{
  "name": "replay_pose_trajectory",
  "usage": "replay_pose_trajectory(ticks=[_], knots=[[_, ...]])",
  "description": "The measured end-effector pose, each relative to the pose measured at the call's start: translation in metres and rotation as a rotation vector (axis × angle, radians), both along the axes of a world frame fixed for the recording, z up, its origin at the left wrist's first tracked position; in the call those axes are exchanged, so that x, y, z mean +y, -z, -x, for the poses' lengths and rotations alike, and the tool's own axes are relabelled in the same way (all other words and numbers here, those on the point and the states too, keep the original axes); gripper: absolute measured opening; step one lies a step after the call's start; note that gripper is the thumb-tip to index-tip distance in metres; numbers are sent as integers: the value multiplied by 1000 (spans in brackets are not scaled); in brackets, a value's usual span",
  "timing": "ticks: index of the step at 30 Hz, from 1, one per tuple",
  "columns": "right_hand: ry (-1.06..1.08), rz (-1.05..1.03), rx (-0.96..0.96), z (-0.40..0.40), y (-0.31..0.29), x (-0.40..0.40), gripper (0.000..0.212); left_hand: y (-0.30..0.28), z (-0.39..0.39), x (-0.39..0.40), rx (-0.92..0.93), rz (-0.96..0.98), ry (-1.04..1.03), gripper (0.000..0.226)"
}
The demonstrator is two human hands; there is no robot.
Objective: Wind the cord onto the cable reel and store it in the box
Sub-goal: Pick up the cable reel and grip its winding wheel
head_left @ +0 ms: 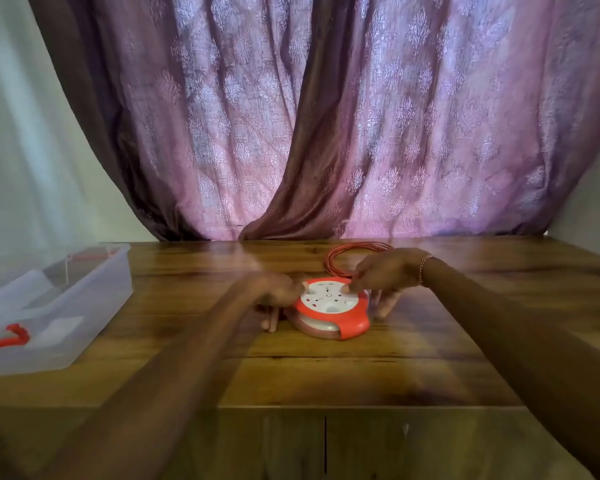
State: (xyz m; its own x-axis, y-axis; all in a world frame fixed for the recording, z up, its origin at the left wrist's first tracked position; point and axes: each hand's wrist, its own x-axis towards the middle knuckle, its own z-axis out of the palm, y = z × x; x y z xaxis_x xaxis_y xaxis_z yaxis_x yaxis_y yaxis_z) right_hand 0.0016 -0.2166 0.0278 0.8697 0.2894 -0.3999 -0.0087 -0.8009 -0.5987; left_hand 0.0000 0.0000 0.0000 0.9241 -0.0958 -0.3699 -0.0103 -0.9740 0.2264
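Both hands, left (279, 295) and right (381, 275), grip the reel (331, 308) lying flat mid-table (326, 372), cord (352, 256) coiled loose behind, box (54, 306) at left: uneven winding may snag the coils.

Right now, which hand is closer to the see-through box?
The left hand. It rests at the reel's left edge, on the side facing the box. The right hand sits on the reel's far right side, farther from the box.
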Motion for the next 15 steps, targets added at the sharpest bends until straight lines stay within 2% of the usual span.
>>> replay_pose_trajectory(ticks=[2, 5, 10, 13, 15], knots=[[-7, -69, 56, 0, 1, 0, 34, -2, 0, 0, -40, 105, -50, 68], [-27, -270, 142, 1, 6, 1, 14, -7, -10, 4, -221, 335, -156, 56], [104, -678, 16, -19, 15, 13, 29, -31, -38, 16, -776, 479, -157, 34], [218, -852, -19, -29, 3, 21, 42, -49, -53, 19, -936, 675, -156, 34], [240, -941, -56, -35, -8, 25, 44, -63, -60, 20, -999, 785, -124, 30]])
